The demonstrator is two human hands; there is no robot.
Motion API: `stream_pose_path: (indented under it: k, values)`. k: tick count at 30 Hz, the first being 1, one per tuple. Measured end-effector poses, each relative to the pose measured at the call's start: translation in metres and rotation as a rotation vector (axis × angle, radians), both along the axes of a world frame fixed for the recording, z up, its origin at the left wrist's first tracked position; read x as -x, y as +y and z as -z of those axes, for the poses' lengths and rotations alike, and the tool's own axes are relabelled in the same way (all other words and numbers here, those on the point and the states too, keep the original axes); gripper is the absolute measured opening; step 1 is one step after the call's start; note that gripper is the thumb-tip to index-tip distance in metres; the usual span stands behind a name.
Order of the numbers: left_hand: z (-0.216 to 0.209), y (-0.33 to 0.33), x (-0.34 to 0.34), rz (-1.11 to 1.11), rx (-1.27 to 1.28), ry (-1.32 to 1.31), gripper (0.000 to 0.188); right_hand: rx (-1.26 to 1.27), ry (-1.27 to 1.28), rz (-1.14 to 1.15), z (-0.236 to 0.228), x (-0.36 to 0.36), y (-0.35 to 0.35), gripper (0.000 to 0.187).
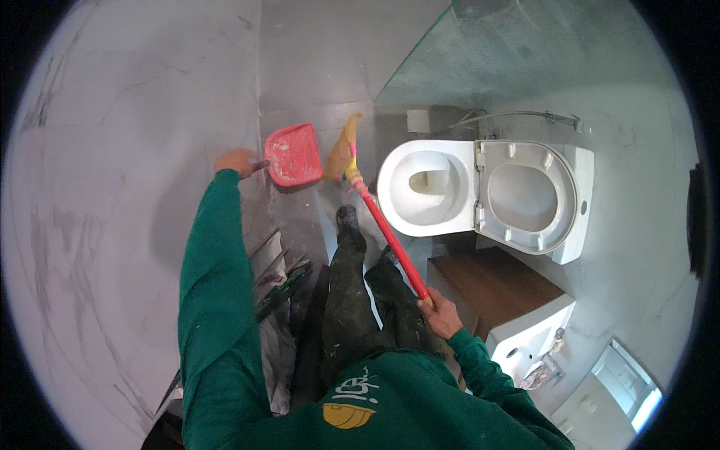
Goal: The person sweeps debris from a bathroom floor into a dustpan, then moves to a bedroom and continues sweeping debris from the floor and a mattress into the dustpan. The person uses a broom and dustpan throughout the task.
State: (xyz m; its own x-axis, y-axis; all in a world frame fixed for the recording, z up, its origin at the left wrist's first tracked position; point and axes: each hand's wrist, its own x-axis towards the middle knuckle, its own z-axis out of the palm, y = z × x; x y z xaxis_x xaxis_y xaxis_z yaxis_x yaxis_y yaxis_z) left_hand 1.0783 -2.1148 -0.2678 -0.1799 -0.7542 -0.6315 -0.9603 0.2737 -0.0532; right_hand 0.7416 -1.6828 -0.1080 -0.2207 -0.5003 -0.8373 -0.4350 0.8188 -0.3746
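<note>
My left hand is closed around the short dark handle of a red dustpan, whose scoop is smeared with pale dust. In my right hand is the end of a broom's red stick; the broom slants up and to the left. Its tan bristles are at the floor just right of the dustpan's open edge, with a small gap between them. My fingers are wrapped around both handles.
A white toilet with its lid and seat raised is right of the broom. Beyond it are a glass panel and a hose. A brown cabinet with a white sink stands lower right. Left are a marble-patterned wall and dusty dark items.
</note>
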Motion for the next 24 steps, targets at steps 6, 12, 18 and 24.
stream_pose_path:
  k: [6,12,18,24]
  values:
    - [-0.071,0.040,-0.032,-0.413,-0.047,0.190,0.037,-0.105,-0.194,-0.065,0.040,-0.002,0.039,0.040]
    - [-0.157,0.125,-0.025,-0.832,0.017,0.491,0.027,-0.043,-0.247,-0.274,0.186,-0.070,0.028,0.037]
    - [-0.176,0.166,-0.002,-1.133,-0.037,0.681,0.021,-0.076,0.142,-0.393,0.255,-0.049,0.039,0.029]
    - [-0.176,0.180,-0.009,-1.219,-0.141,0.784,0.019,-0.064,0.145,-0.235,0.185,0.006,0.112,0.032]
